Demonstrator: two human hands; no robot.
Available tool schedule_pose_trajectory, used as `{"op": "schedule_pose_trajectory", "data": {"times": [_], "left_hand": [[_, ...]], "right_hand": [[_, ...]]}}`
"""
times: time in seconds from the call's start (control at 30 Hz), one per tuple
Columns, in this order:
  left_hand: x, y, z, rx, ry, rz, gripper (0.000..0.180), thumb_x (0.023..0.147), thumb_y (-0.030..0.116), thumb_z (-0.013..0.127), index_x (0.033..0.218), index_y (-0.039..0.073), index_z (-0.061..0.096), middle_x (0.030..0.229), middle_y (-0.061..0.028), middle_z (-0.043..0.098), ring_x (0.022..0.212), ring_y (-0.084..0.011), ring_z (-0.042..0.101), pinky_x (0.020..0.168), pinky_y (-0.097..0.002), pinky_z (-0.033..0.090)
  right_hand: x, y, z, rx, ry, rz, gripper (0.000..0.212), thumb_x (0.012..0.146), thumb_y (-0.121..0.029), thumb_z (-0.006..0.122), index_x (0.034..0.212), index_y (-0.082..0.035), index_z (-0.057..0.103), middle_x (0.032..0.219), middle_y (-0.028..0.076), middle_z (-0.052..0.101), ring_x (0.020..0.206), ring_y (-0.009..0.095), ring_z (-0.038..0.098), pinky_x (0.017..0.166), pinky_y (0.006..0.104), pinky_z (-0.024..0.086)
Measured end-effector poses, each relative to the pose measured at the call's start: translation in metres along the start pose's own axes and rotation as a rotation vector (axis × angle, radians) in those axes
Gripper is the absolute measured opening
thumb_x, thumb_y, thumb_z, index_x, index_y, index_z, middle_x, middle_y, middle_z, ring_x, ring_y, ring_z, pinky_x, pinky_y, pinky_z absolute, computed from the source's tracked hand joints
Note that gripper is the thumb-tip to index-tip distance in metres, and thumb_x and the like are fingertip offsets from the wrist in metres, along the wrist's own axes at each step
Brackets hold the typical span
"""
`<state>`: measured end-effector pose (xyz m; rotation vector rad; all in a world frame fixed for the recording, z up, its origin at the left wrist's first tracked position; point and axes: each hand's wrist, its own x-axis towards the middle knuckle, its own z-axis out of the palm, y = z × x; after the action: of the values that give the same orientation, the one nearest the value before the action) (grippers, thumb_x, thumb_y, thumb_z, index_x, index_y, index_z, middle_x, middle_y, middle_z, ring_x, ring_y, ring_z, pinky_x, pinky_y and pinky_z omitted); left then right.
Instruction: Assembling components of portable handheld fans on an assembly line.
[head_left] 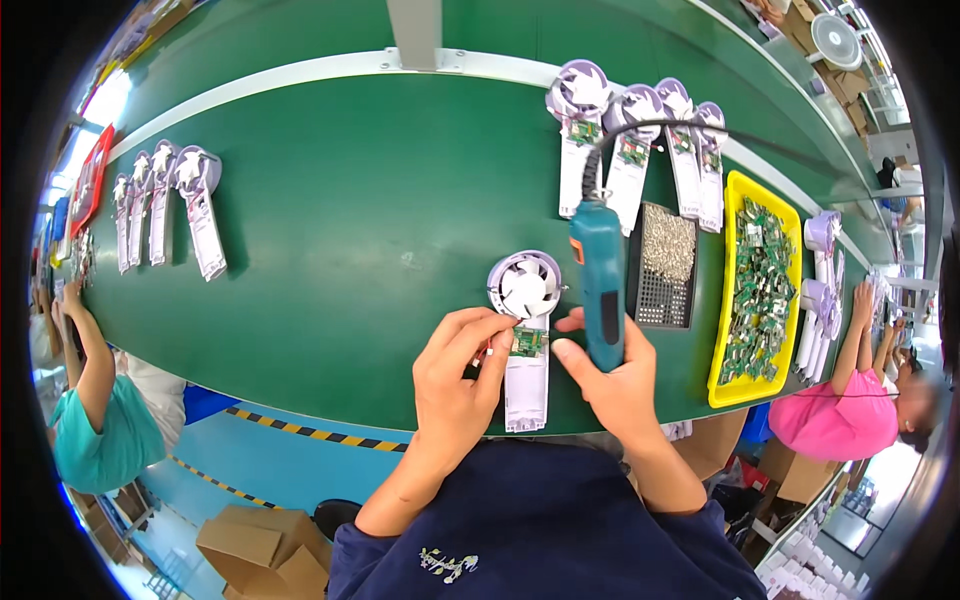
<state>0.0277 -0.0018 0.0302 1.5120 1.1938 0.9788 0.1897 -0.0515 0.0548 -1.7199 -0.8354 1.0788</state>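
A handheld fan (526, 372) lies in front of me, its white handle shell toward me and its round lilac head (525, 285) farther off. A green circuit board (528, 342) sits in the handle. At its left edge, my left hand (458, 375) is closed in a pinch on thin wires (489, 349); the fingertips partly cover them. My right hand (618, 385) is closed about the lower end of a teal electric screwdriver (600, 285), just right of the handle. Thumb and a fingertip show on the tool's left; its tip is hidden.
Several open fans (625, 165) lie at the back right, more (200, 215) at the far left. Right of the screwdriver are a black tray of small metal parts (636, 280) and a yellow bin of circuit boards (716, 360). Co-workers sit at left (110, 430) and right (835, 415).
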Motion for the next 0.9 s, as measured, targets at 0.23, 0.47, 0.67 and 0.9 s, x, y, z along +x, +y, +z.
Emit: {"op": "schedule_pose_trajectory", "data": {"times": [0.23, 0.47, 0.67, 0.9], "left_hand": [[0.005, 0.0, 0.006, -0.042, -0.088, -0.052, 0.015, 0.086, -0.002, 0.069, 0.1, 0.002, 0.07, 0.098, -0.0083, 0.064, 0.074, -0.0152, 0.065, 0.064, -0.0256, 0.053], [0.01, 0.01, 0.006, -0.059, -0.195, -0.146, 0.012, 0.087, -0.007, 0.067, 0.098, -0.004, 0.069, 0.102, -0.007, 0.061, 0.082, -0.0105, 0.065, 0.068, -0.0215, 0.053], [0.007, 0.011, 0.01, -0.062, -0.163, -0.146, 0.013, 0.085, -0.007, 0.069, 0.099, -0.004, 0.069, 0.103, -0.0083, 0.06, 0.083, -0.0127, 0.066, 0.07, -0.0237, 0.056], [0.005, 0.009, 0.011, -0.048, -0.12, -0.143, 0.015, 0.084, -0.006, 0.07, 0.098, -0.002, 0.069, 0.098, -0.0106, 0.062, 0.079, -0.0184, 0.068, 0.069, -0.027, 0.059]], "right_hand": [[0.005, 0.003, -0.002, 0.027, -0.045, 0.103, 0.025, 0.084, -0.008, 0.078, 0.102, -0.001, 0.063, 0.091, 0.002, 0.066, 0.082, 0.008, 0.06, 0.073, 0.0256, 0.05], [0.008, 0.0, -0.004, 0.071, -0.013, 0.142, 0.029, 0.083, -0.006, 0.078, 0.106, -0.001, 0.061, 0.091, 0.002, 0.066, 0.083, 0.008, 0.06, 0.073, 0.0247, 0.05], [0.006, 0.002, -0.007, 0.026, -0.033, 0.099, 0.031, 0.082, -0.006, 0.079, 0.106, -0.002, 0.06, 0.089, 0.001, 0.066, 0.078, 0.005, 0.059, 0.067, 0.0224, 0.048], [0.009, 0.002, -0.005, -0.075, -0.051, 0.078, 0.032, 0.081, -0.007, 0.08, 0.104, -0.002, 0.059, 0.089, 0.0, 0.064, 0.07, 0.003, 0.056, 0.059, 0.0213, 0.046]]}}
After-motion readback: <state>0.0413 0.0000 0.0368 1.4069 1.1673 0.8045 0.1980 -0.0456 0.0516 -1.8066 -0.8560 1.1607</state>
